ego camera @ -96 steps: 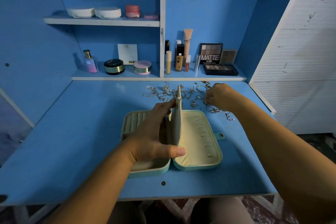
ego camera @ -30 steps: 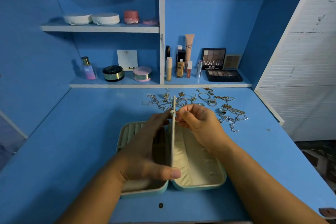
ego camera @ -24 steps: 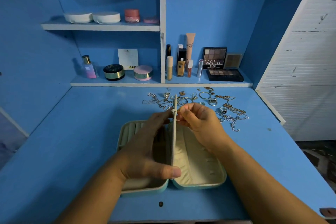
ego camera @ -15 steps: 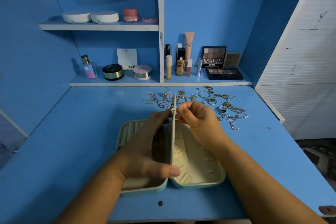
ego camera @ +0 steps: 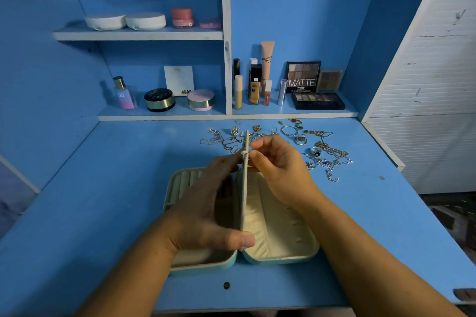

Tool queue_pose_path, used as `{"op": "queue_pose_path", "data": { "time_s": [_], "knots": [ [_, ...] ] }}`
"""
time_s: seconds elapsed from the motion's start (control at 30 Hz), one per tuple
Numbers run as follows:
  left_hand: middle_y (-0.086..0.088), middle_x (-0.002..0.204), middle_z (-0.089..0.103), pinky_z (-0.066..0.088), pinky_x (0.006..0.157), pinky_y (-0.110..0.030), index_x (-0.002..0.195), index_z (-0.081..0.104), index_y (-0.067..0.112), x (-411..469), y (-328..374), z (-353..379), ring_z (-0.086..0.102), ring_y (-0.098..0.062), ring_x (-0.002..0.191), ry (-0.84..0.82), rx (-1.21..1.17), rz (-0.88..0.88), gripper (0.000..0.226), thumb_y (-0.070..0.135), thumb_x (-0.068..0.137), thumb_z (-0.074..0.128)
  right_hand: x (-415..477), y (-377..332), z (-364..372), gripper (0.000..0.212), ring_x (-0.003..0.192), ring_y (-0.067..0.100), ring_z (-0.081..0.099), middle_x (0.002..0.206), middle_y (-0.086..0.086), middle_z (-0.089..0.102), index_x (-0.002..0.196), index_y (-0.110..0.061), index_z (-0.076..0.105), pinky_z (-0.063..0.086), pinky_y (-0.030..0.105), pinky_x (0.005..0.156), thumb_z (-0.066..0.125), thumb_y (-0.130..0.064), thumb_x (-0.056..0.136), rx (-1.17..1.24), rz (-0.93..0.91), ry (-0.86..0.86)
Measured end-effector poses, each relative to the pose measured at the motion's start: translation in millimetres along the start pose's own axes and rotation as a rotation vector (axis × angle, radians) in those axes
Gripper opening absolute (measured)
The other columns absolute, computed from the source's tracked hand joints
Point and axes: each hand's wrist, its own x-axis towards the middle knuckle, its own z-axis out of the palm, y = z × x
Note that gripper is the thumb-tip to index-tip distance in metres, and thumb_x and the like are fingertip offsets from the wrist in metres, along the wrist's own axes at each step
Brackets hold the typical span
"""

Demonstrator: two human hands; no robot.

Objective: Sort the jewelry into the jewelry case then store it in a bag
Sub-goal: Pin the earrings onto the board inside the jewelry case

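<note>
A mint jewelry case point(ego camera: 283, 258) with cream lining lies open on the blue desk point(ego camera: 103, 188). Its cream middle flap point(ego camera: 244, 201) stands upright. My left hand point(ego camera: 203, 213) holds the flap, thumb at its near end and fingertips near its far top. My right hand point(ego camera: 280, 167) pinches a small jewelry piece point(ego camera: 244, 154) against the flap's top edge; most of the piece is hidden by my fingers. Ring rolls point(ego camera: 184, 180) show in the left half. Loose chains, rings and earrings point(ego camera: 322, 154) lie scattered behind the case.
Makeup stands on the low shelf point(ego camera: 226, 117) behind the desk: a perfume bottle point(ego camera: 124, 94), jars, tubes and a MATTE palette point(ego camera: 304, 77). A higher shelf holds white compacts point(ego camera: 126, 20). A white slatted wall point(ego camera: 432, 85) borders the right side.
My right hand left the jewelry pile and came to the top of the upright flap, where it has stayed pinching for the last second. My left hand kept holding the flap.
</note>
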Motion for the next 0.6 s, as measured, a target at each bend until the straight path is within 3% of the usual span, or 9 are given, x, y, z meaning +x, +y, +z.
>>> {"op": "queue_pose_path", "data": {
  "time_s": [0.23,0.47,0.6],
  "knots": [
    [0.003,0.142,0.044,0.044,0.106,-0.048,0.148,0.032,0.03,-0.7,-0.5,-0.1,0.043,-0.021,0.134,-0.011,-0.004,-0.005,0.109,0.054,0.054,0.081,-3.7,-3.5,-2.6,0.02,0.086,0.017,0.068,0.089,0.0,0.071,0.091,-0.024,0.064,0.057,0.03,0.082,0.062,-0.004,0.089,-0.182,-0.076,0.003],
    [0.004,0.142,0.043,0.043,0.107,-0.048,0.148,0.033,0.029,-0.1,1.0,-0.1,0.043,-0.021,0.134,-0.018,-0.003,-0.003,0.109,0.055,0.053,0.08,-2.1,-3.4,-4.7,0.017,0.083,0.01,0.068,0.085,-0.004,0.071,0.088,-0.034,0.062,0.058,0.032,0.079,0.062,-0.018,0.091,-0.348,-0.111,0.003],
    [0.003,0.141,0.044,0.043,0.106,-0.049,0.147,0.034,0.028,0.1,1.0,0.1,0.044,-0.021,0.133,-0.008,-0.01,0.009,0.109,0.053,0.053,0.081,-3.9,-0.8,-3.9,0.009,0.082,0.011,0.068,0.085,-0.003,0.071,0.089,-0.03,0.064,0.058,0.036,0.08,0.061,-0.022,0.091,-0.338,-0.094,0.005]
  ]
}}
